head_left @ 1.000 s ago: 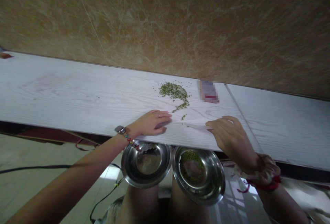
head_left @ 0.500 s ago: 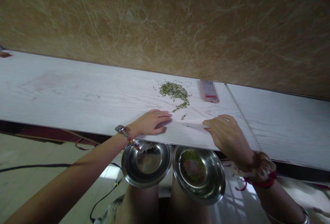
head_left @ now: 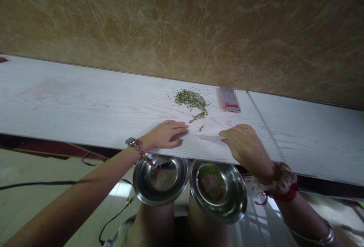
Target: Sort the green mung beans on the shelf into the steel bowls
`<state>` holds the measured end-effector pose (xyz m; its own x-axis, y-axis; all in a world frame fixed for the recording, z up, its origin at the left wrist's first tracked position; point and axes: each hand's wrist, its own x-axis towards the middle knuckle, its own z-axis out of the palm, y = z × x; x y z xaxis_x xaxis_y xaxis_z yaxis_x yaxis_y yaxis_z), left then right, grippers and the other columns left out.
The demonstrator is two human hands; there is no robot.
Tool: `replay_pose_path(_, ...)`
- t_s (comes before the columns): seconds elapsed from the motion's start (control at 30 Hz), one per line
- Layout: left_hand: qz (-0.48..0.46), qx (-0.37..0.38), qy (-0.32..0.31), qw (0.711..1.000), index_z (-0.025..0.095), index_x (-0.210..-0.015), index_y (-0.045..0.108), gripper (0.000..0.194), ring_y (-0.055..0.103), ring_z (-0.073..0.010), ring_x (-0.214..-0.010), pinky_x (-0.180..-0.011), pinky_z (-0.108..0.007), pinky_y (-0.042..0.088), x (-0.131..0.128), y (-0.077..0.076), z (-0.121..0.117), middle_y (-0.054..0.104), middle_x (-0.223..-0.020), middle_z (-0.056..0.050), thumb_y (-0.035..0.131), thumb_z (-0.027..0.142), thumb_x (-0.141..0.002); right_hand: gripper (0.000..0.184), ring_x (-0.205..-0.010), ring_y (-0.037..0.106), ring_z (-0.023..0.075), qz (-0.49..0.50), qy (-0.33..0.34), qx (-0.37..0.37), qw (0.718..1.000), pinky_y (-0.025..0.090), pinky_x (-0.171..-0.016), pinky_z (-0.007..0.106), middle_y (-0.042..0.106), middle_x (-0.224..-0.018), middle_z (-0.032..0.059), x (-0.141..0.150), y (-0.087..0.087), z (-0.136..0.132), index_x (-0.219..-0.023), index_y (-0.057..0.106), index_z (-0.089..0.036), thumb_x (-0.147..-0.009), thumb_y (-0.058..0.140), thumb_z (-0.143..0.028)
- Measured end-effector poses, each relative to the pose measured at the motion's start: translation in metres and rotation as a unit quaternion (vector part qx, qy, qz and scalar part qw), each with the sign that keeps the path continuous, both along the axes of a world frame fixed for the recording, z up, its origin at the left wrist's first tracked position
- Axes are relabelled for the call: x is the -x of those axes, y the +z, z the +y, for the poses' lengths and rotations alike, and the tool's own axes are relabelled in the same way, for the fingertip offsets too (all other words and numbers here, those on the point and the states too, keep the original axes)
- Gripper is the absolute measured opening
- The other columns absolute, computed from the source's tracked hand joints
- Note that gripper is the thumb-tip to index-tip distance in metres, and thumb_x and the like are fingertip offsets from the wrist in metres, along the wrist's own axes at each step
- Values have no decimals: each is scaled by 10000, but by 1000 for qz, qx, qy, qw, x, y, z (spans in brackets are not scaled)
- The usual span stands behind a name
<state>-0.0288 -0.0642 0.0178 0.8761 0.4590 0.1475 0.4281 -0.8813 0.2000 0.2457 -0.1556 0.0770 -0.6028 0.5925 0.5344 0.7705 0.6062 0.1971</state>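
Observation:
Green mung beans point(head_left: 190, 99) lie loose on the white wood-grain tabletop point(head_left: 85, 99), with a thin trail curving toward me. My left hand point(head_left: 167, 133) rests flat on the table just left of that trail, fingers stretched out and holding nothing. To the right, my right hand point(head_left: 241, 143) is closed in a pinch low over the table. A thin pale flat piece point(head_left: 212, 138) reaches from its fingertips toward my left hand; its kind is unclear. Below the table edge, the right steel bowl point(head_left: 231, 207) has green beans in it. Whitish grains show in the left steel bowl point(head_left: 139, 186).
A phone-like flat object point(head_left: 229, 99), partly blurred out, lies right of the beans near the wall. The brown marbled wall point(head_left: 182, 27) borders the table's far edge. Both bowls sit over my legs. A dark cable point(head_left: 113, 216) hangs at the lower left.
My right hand has shifted slightly left, toward my left hand, with the pale piece. The whole view has moved a little; my left hand and the beans look the same.

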Motion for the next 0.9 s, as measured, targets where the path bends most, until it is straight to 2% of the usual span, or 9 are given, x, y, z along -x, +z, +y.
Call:
replay_pose_path(0.6,13,-39,-13,999,193,-1245,530,349,482,-199,-1278,-1057,-351,362,0,2,-2,553,-1372,-81,492,309,-919,197,-724,604,146,29,29,50,998,410,-825,336,699,-769,23,-1,5,-14,-880,610,-176,-923,426,-120)
replay_pose_path(0.9,19,-59,-20,998,191,-1250,522,352,484,-200,-1277,-1049,-363,374,0,1,-3,562,-1361,-81,451,315,-927,166,-710,593,121,12,52,103,993,393,-858,321,678,-760,-6,-1,21,-39,-876,592,-181,-925,445,-125)
